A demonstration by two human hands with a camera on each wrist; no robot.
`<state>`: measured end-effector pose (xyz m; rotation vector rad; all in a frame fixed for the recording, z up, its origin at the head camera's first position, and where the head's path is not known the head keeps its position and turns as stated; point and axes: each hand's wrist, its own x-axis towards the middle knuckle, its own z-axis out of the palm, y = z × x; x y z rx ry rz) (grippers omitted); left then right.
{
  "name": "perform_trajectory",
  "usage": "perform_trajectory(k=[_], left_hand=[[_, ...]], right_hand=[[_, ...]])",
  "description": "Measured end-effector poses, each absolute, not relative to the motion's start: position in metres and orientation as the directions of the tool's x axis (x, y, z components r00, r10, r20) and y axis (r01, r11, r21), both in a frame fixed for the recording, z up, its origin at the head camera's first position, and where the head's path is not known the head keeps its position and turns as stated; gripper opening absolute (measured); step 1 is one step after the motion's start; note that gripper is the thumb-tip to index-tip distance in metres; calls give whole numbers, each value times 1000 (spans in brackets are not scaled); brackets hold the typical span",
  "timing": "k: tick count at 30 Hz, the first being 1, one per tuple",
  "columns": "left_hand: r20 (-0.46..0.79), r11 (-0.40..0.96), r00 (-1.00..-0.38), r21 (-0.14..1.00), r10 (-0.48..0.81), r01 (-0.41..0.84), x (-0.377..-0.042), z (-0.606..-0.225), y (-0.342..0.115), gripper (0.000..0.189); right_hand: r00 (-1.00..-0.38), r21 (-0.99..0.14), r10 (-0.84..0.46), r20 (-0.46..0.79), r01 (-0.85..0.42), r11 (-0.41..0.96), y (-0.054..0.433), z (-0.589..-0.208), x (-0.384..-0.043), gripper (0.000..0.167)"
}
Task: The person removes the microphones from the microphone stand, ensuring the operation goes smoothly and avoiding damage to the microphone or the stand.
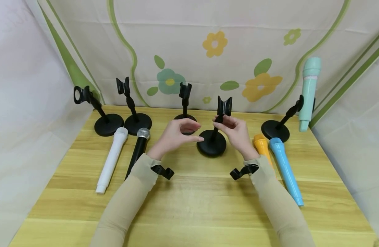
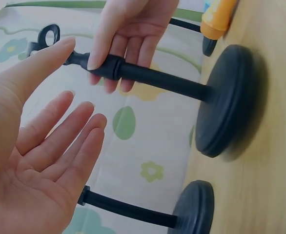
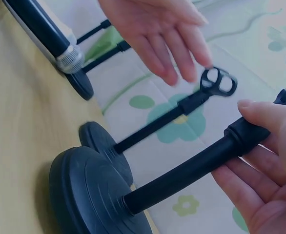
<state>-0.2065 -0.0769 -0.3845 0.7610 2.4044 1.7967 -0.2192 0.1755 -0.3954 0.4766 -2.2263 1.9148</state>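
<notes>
A black microphone stand (image 1: 211,142) with a round base and a clip on top stands on the table in front of me. My right hand (image 1: 235,132) pinches its upper pole at the collar (image 3: 240,139), thumb on one side and fingers on the other. To the left of that stand, my left hand (image 1: 178,135) is held with fingers extended and thumb apart, nothing in it. Its palm (image 2: 45,180) faces up toward the stand in the left wrist view. Just behind the left hand is another stand (image 1: 185,97), its base partly covered by the fingers.
Two more stands (image 1: 107,124) (image 1: 137,123) are at the back left, near a white microphone (image 1: 112,159) and a black microphone (image 1: 140,147). On the right, a stand (image 1: 276,130) holds a mint microphone (image 1: 309,92); orange (image 1: 261,145) and blue (image 1: 286,171) microphones lie before it.
</notes>
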Motion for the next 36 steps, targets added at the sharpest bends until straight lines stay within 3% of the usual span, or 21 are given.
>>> perform_trajectory(k=[14,24,30,36], left_hand=[[216,258,-875,900,434,351,-203,-400,-74,41],[204,260,-870,901,450,346,-200,-406,-70,49],[184,275,-874,903,449,331,-198,-407,-70,50],[188,277,-875,901,446,334,-197,-407,-71,51]], right_hand=[[-944,-939,-66,322,-327,101,186,-396,-271,36],[-945,-940,-58,323,-328,100,190,-403,-286,30],[-948,-941,-55,314,-318,119,192,-406,-288,40],[-967,-941,-39,253,-255,221,207,-413,-282,52]])
